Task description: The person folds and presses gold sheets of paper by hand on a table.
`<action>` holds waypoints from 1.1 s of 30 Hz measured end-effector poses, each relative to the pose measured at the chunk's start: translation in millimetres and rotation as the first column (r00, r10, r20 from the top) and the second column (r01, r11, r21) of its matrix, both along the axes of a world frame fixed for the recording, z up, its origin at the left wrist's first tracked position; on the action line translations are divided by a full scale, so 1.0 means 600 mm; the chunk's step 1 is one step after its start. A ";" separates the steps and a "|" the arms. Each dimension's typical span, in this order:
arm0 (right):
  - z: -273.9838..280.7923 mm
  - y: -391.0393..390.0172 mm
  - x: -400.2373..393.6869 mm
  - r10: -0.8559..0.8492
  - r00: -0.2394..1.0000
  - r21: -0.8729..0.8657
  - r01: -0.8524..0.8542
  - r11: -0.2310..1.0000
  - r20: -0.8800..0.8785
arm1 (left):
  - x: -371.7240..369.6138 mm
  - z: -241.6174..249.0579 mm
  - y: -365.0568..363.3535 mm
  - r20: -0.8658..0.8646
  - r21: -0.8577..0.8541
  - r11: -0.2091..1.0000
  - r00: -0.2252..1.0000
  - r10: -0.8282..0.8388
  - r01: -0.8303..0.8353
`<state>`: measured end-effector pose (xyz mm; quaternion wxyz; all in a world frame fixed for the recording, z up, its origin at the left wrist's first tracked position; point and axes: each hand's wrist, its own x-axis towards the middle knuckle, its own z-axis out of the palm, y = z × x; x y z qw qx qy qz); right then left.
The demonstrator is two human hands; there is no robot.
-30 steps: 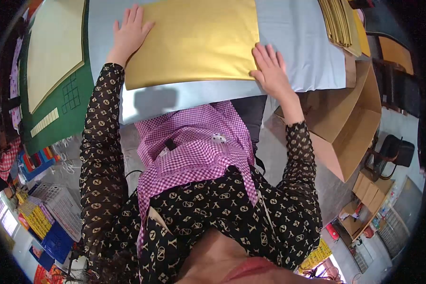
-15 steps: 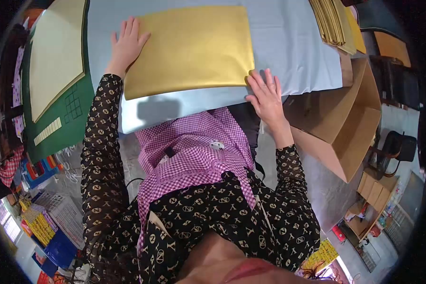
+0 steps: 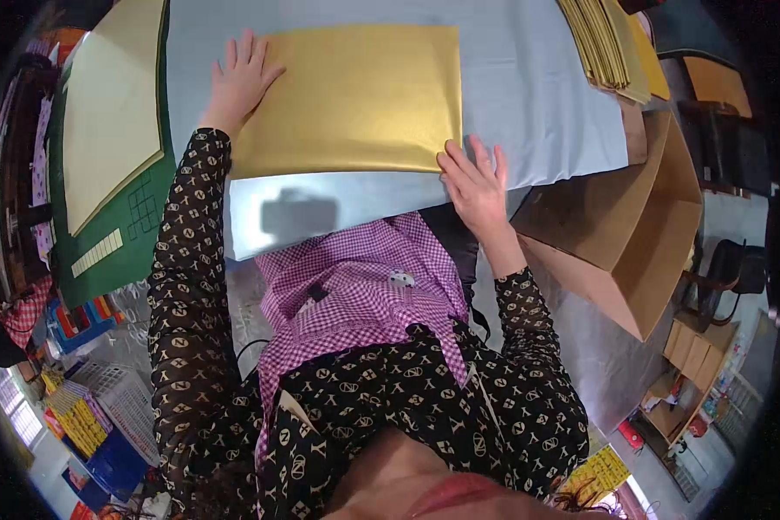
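Note:
A shiny gold sheet (image 3: 351, 100) lies on the pale blue cloth (image 3: 529, 104) in front of me. My left hand (image 3: 240, 82) is spread flat at its left edge, with the fingers apart and the thumb over the sheet. At the sheet's near right corner, my right hand (image 3: 475, 182) rests with its fingers stretched out. Its index fingertip touches the gold surface; whether the thumb is under the edge cannot be told. The near edge of the sheet runs almost straight, with a strip of blue cloth showing below it.
A stack of folded gold pieces (image 3: 600, 48) lies at the far right of the table. An open cardboard box (image 3: 581, 234) stands beside the table's right edge. On the left, cream sheets (image 3: 113, 113) lie on a green cutting mat (image 3: 147, 204).
My right hand has shifted slightly left and nearer to me at the sheet's corner. The sheet's near edge looks straighter now. My left hand stays at the left edge; the whole view has shifted slightly.

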<state>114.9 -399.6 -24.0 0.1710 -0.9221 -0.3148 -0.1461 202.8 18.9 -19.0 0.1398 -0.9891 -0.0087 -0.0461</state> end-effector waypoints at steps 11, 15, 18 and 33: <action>-0.003 0.048 -0.009 -0.037 0.999 0.023 0.037 0.999 0.017 | -0.180 0.020 -0.220 0.044 -0.306 0.871 0.919 -0.391 0.385; -0.015 0.054 -0.007 0.022 0.999 0.025 -0.021 0.999 -0.042 | -0.238 -0.003 -0.294 0.039 -0.429 0.853 0.950 -0.311 0.297; -0.017 0.075 -0.019 0.056 0.998 0.019 -0.055 0.998 -0.033 | -0.259 0.019 -0.307 0.076 -0.429 0.862 0.961 -0.265 0.271; -0.018 0.078 -0.026 0.067 0.995 -0.012 -0.069 0.998 -0.080 | -0.279 -0.003 -0.336 0.201 -0.472 0.817 0.943 -0.267 0.332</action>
